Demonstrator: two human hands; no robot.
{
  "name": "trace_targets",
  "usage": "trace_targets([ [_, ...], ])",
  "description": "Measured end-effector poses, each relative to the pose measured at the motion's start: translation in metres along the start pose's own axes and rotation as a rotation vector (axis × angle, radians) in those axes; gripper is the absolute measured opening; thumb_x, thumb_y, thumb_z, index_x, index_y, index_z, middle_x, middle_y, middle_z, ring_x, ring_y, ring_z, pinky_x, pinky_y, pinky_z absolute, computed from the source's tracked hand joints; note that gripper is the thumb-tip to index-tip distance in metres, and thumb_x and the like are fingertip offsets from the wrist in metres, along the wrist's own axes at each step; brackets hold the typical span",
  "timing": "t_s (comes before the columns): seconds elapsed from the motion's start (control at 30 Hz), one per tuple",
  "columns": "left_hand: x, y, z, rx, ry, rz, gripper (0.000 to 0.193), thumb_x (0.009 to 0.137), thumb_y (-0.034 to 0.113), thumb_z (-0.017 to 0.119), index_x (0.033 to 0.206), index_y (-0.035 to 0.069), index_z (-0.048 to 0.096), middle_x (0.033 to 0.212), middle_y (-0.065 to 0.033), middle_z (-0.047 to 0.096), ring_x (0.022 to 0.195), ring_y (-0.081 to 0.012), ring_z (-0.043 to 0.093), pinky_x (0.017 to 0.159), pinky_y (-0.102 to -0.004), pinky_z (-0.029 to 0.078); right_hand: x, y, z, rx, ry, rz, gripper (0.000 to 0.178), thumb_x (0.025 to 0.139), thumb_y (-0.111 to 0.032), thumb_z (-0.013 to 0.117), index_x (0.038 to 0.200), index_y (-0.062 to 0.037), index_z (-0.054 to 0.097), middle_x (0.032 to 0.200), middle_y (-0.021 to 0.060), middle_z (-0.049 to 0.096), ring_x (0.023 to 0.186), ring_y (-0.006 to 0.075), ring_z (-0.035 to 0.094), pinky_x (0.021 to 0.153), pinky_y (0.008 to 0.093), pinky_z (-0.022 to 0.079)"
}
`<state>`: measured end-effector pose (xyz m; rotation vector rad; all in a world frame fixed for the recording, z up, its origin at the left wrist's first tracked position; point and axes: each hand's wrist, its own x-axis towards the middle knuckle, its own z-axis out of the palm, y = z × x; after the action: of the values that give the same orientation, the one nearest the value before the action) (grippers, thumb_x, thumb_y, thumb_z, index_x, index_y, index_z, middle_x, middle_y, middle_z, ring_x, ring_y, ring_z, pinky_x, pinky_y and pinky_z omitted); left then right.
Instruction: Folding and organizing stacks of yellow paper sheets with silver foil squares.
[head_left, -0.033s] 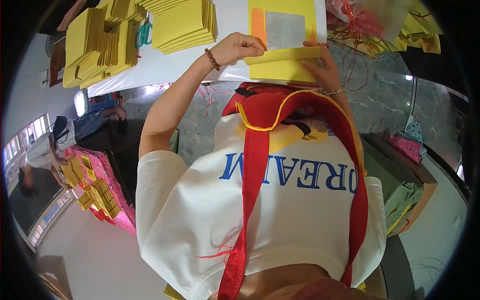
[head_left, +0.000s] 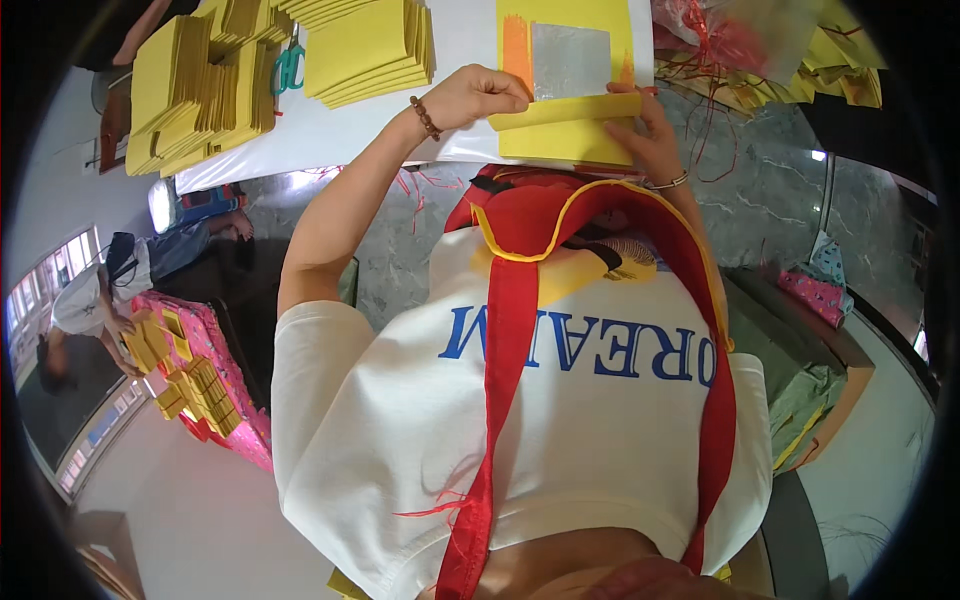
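Observation:
A yellow paper sheet (head_left: 565, 145) lies at the table's near edge, with a strip folded across it like a flap. On its far part are a silver-grey rectangle (head_left: 572, 62) and an orange patch (head_left: 517, 50) beside it. My left hand (head_left: 490, 92), a bead bracelet at its wrist, is closed in a pinch at the left end of the folded strip. At the strip's right end, my right hand (head_left: 652, 138) grips the paper, thumb and fingers on either side of the fold; part of that hand is hidden by the paper.
Stacks of folded yellow paper (head_left: 365, 50) and green-handled scissors (head_left: 288, 68) lie on the white table (head_left: 460, 40) to the left. Red strings and clear plastic (head_left: 720, 40) sit at the right. Far left, another person handles yellow papers over a pink cloth (head_left: 240, 435).

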<state>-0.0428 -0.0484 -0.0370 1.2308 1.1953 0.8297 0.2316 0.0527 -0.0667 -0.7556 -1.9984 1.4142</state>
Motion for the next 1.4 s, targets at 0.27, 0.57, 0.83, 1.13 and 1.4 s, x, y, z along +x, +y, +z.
trace_targets([
  [0.27,0.002,0.017,-0.001,-0.011,-0.041,-0.104,0.014,0.080,0.012,0.059,0.082,0.000,0.066,0.070,0.0019,0.058,0.062,-0.0043,0.047,0.056,-0.0207,0.039,0.001,0.010,-0.001,-0.144,-0.017,-0.094,0.046,0.073,-0.008,0.069,0.118,-0.0055,0.056,0.121,0.0059,0.054,0.115,0.0186,0.046,0.099,0.0308,0.032],
  [0.57,0.002,0.014,-0.001,0.020,-0.044,-0.098,0.013,0.080,0.011,0.058,0.082,0.000,0.065,0.068,0.0026,0.057,0.063,-0.0051,0.048,0.057,-0.0209,0.040,0.005,0.010,0.002,-0.089,0.010,-0.044,0.035,0.072,-0.015,0.071,0.105,-0.0074,0.064,0.119,0.0039,0.058,0.115,0.0223,0.046,0.098,0.0337,0.035],
  [0.83,-0.019,0.035,0.021,0.779,-0.038,0.536,0.026,0.083,0.017,0.060,0.108,0.010,0.059,0.123,-0.0132,0.048,0.098,-0.0279,0.053,0.082,-0.0354,0.045,0.004,0.013,0.007,-0.015,0.063,0.014,0.026,0.078,-0.014,0.067,0.102,-0.0079,0.064,0.116,0.0036,0.059,0.112,0.0206,0.049,0.097,0.0320,0.035],
  [1.13,-0.023,0.022,0.032,1.106,-0.040,0.520,0.059,0.063,0.019,0.074,0.118,0.013,0.052,0.124,-0.0098,0.047,0.107,-0.0281,0.048,0.088,-0.0383,0.041,0.005,0.016,0.007,-0.043,0.033,-0.041,0.023,0.078,-0.013,0.066,0.100,-0.0081,0.065,0.117,0.0040,0.059,0.111,0.0200,0.049,0.097,0.0320,0.034],
  [1.4,-0.015,0.022,0.018,0.980,-0.124,0.555,0.058,0.063,0.021,0.074,0.117,0.013,0.053,0.120,-0.0108,0.048,0.106,-0.0286,0.047,0.088,-0.0389,0.040,0.008,0.017,0.008,0.010,0.017,-0.029,0.022,0.078,-0.014,0.065,0.100,-0.0086,0.065,0.118,0.0043,0.059,0.112,0.0205,0.049,0.097,0.0322,0.034],
])
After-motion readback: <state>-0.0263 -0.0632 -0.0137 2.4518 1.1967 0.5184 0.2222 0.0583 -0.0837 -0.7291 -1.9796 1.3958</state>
